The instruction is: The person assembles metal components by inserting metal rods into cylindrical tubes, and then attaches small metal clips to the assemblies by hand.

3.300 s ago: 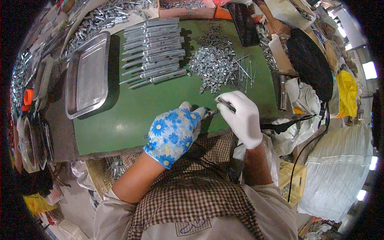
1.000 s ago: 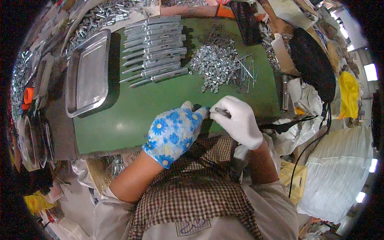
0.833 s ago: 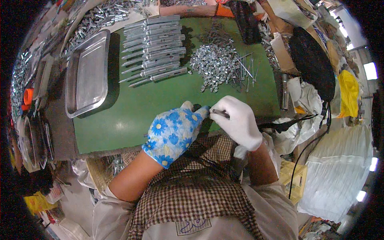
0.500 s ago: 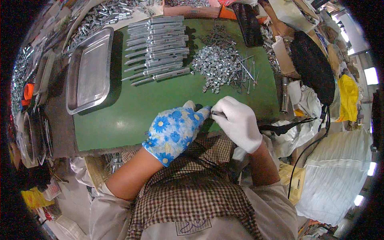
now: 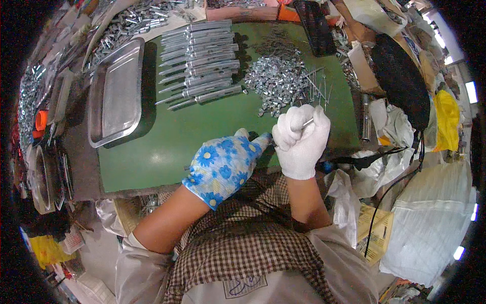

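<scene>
My left hand (image 5: 223, 164), in a white glove with blue flowers, is closed low over the near part of the green work mat (image 5: 147, 162). Dark bits show by its fingertips, but what it grips is mostly hidden. Right beside it, my right hand (image 5: 302, 144) in a plain white glove is curled into a fist. A thin metal pin (image 5: 308, 122) pokes out between its fingers. Beyond the hands lies a heap of small silvery metal pieces (image 5: 276, 83), with several long thin pins (image 5: 318, 87) at its right. Metal rods with thick sleeves (image 5: 205, 96) lie in a column left of the heap.
An empty metal tray (image 5: 117, 93) stands at the left. Small dark parts (image 5: 276, 43) are spread behind the heap. A black rectangular object (image 5: 315, 30) lies at the far right, and a metal cylinder (image 5: 365, 117) is at the mat's right side. Loose fasteners (image 5: 134, 20) fill the far left.
My right hand has turned upward into a fist and shifted slightly right, with a thin pin now showing in it. The left hand has barely moved.
</scene>
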Motion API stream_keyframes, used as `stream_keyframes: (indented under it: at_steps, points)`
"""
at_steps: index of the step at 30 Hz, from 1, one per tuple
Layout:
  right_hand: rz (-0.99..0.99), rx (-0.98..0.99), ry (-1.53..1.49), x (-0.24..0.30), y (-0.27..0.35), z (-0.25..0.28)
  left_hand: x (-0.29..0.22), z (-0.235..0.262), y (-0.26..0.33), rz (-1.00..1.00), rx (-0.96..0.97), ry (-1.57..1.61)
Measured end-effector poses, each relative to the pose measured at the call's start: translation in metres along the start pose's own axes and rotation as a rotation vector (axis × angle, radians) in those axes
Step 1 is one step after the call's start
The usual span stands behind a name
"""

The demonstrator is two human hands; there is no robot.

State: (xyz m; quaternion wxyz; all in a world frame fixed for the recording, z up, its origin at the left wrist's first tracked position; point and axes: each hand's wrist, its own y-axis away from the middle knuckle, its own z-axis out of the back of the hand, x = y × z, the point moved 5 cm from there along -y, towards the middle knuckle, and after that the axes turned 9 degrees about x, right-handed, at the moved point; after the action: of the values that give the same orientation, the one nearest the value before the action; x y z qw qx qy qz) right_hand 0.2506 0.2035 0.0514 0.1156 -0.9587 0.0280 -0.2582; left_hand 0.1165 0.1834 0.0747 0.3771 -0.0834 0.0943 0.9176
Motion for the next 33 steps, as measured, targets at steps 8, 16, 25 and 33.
stream_keyframes:
  at_steps: [8,16,25,33]
  points:
    - [-0.050,-0.047,0.065,-0.005,0.007,0.005,-0.001,0.003,0.000,-0.012,0.046,-0.028]
    - [0.046,0.078,0.462,-0.005,0.007,0.000,-0.004,0.007,-0.005,-0.002,0.118,-0.063]
    - [0.132,-0.047,0.160,0.007,0.008,0.011,-0.006,-0.006,-0.018,0.006,-0.043,-0.059]
    - [-0.031,-0.096,0.118,0.001,0.011,0.030,0.029,0.003,0.136,0.435,-0.263,0.053]
